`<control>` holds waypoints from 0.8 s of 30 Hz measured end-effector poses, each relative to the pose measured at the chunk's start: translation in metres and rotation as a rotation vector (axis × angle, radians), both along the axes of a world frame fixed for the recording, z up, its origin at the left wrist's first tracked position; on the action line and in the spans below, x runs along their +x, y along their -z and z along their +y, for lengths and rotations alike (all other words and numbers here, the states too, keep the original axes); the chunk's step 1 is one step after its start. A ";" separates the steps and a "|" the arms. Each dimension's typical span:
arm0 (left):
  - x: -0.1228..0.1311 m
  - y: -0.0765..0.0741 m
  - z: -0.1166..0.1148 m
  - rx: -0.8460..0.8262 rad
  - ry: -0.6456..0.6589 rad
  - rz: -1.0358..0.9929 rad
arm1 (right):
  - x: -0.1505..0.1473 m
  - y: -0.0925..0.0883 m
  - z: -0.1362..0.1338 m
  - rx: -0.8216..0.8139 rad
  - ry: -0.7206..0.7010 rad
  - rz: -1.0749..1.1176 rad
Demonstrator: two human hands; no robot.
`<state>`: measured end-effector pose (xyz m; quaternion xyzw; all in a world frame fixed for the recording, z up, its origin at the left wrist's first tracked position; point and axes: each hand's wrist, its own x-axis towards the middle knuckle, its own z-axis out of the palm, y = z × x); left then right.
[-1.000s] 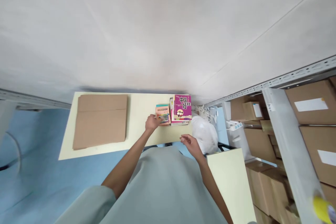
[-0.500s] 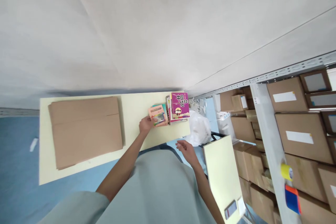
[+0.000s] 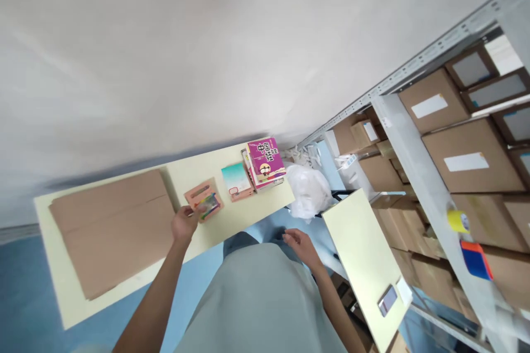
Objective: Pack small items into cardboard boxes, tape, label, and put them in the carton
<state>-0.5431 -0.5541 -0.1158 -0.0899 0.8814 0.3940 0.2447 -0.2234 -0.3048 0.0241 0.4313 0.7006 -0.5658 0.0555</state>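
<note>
Left hand [image 3: 184,224] — grip on flat, rectangular booklet [image 3: 207,197]

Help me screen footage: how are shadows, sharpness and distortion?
Head view: diffuse light, with soft shadows beside the cardboard and on the wall behind the table; head view: left hand and peach book slightly blurred, though the large title on the purple book is readable; head view: shelf upright slants, suggesting lens stretch or camera tilt.
</note>
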 end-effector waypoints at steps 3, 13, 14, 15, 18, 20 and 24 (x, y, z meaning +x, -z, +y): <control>0.002 -0.026 0.016 0.084 -0.070 0.042 | 0.026 0.004 0.011 -0.018 0.039 0.045; 0.125 -0.130 0.224 0.575 0.136 0.104 | 0.152 0.023 0.094 0.017 0.199 0.259; 0.153 -0.137 0.252 0.592 0.221 0.074 | 0.170 0.022 0.106 0.025 0.234 0.287; 0.184 -0.142 0.280 0.602 0.314 0.031 | 0.189 0.019 0.117 0.027 0.275 0.318; 0.285 -0.160 0.354 0.637 0.554 -0.156 | 0.249 0.003 0.146 0.019 0.467 0.421; 0.352 -0.174 0.392 0.694 0.710 -0.313 | 0.289 -0.011 0.158 0.017 0.647 0.472; 0.456 -0.206 0.437 0.749 0.969 -0.498 | 0.356 -0.039 0.169 0.076 0.910 0.521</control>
